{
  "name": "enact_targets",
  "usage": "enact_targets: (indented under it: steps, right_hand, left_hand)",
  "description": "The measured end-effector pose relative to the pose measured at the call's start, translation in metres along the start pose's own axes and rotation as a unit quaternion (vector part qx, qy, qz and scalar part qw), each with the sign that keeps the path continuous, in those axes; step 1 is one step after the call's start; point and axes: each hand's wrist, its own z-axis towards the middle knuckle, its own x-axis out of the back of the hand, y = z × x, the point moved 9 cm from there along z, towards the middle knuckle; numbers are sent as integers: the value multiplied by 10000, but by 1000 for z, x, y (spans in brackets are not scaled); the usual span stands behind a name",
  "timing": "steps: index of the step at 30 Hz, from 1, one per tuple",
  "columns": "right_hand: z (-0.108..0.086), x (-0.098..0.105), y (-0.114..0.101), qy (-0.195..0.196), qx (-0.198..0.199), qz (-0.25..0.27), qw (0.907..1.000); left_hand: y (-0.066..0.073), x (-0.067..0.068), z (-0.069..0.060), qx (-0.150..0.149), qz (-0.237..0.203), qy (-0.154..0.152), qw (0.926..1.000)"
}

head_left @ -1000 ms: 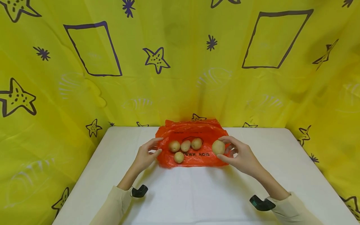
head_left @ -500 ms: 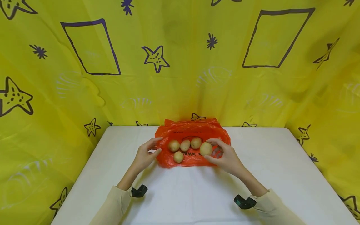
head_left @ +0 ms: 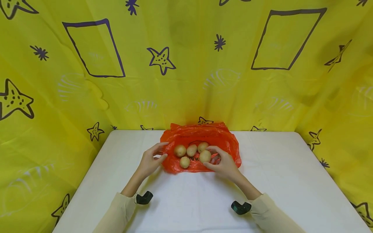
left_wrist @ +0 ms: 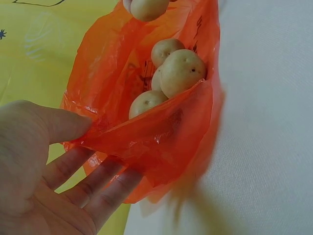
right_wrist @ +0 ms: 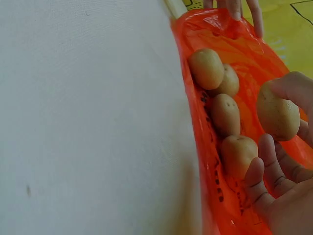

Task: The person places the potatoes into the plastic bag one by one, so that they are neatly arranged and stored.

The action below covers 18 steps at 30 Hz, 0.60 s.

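Note:
A red plastic bag [head_left: 204, 131] with dark lettering lies spread on the white table, its mouth facing me. Several potatoes rest in it: a left one [head_left: 180, 150], a middle one [head_left: 192, 150], one farther right [head_left: 202, 146] and a smaller front one [head_left: 185, 162]. My left hand [head_left: 150, 163] pinches the bag's left edge, thumb on the inner side and fingers outside in the left wrist view. My right hand [head_left: 225, 165] holds another potato [right_wrist: 279, 111] between thumb and fingertips, over the bag's right half.
The white table [head_left: 186, 200] stretches out around the bag. Behind it and at both sides hangs a yellow curtain [head_left: 189, 94] printed with starfish. A dark wrist device [head_left: 241, 207] sits at each sleeve cuff.
My right hand has carried its potato leftward from the bag's right edge, close to the other potatoes. The left hand stays at the bag's left edge.

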Motion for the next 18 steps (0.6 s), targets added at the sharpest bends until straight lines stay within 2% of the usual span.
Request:
enact_targets:
  steps: [8, 18]
  right_hand:
    - [5, -17, 9, -105, -181, 138, 9997]
    - [8, -30, 17, 125, -149, 65, 9998]
  left_hand:
    - [-1, 0, 0, 54, -17, 12, 10000]
    - [2, 1, 0, -50, -7, 17, 10000]
